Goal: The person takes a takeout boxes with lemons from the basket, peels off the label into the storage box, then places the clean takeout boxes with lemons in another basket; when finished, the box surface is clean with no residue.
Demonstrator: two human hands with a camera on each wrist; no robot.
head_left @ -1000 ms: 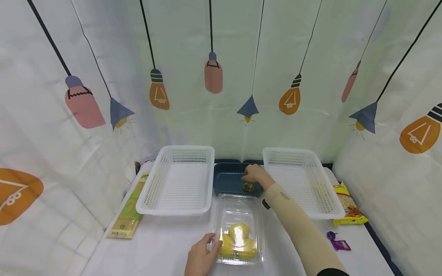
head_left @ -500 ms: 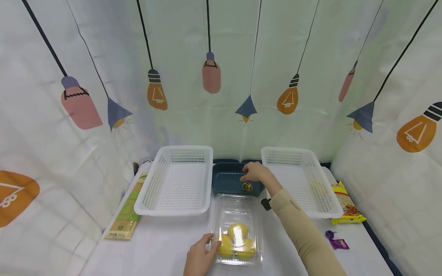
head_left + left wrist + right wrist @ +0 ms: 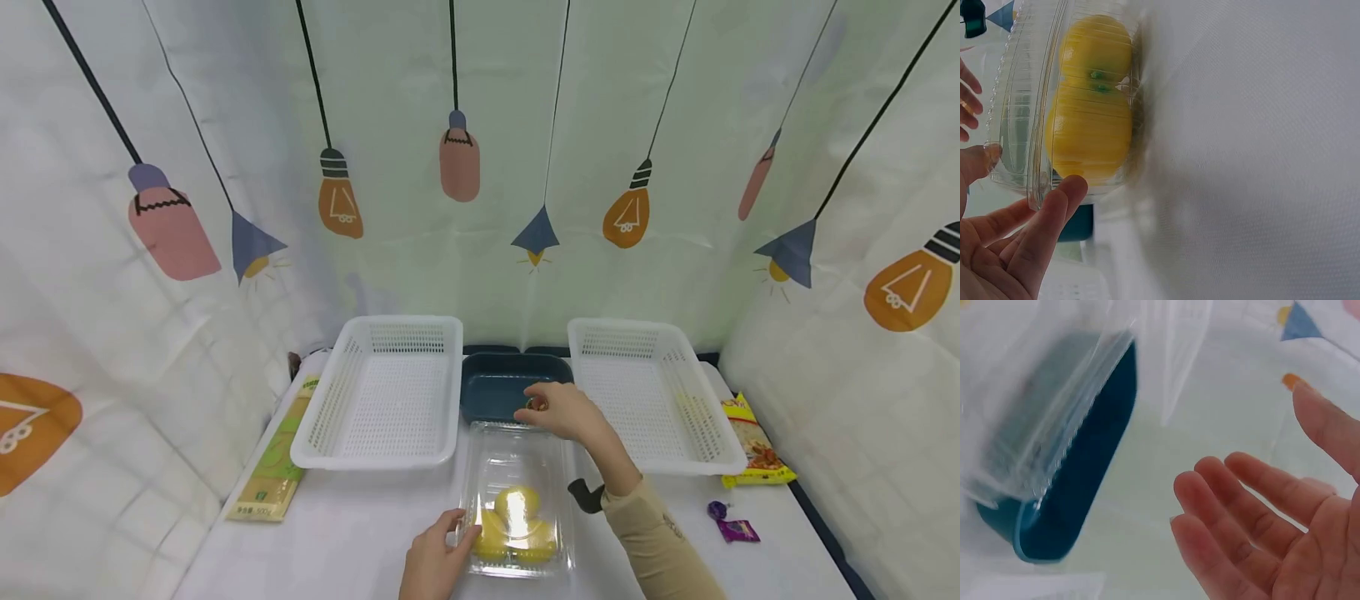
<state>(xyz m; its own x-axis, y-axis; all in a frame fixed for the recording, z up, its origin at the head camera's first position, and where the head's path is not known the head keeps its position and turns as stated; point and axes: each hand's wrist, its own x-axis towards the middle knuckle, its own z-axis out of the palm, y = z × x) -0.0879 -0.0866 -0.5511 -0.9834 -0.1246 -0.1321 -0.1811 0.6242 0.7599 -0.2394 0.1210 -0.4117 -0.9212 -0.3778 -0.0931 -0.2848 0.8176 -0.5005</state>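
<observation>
On the white tablecloth lies a clear plastic box with several yellow, rounded pieces inside; green spots show on them in the left wrist view. My left hand holds the box's near left corner, thumb on one side and fingers on the other. Over the near edge of a dark blue tray hovers my right hand. Its fingers are loosely bent, and the right wrist view shows nothing in them. Between thumb and fingers in the head view, a small round gold-and-dark item shows in the tray, partly hidden.
White baskets flank the tray: a left basket and a right basket. A green-gold packet lies at far left. On the right are a yellow snack bag and two purple-wrapped sweets. A printed curtain encloses the table.
My right hand has drawn back from over the tray toward the plastic box, and its fingers have spread. The small round item stays in the tray. My left hand keeps its place.
</observation>
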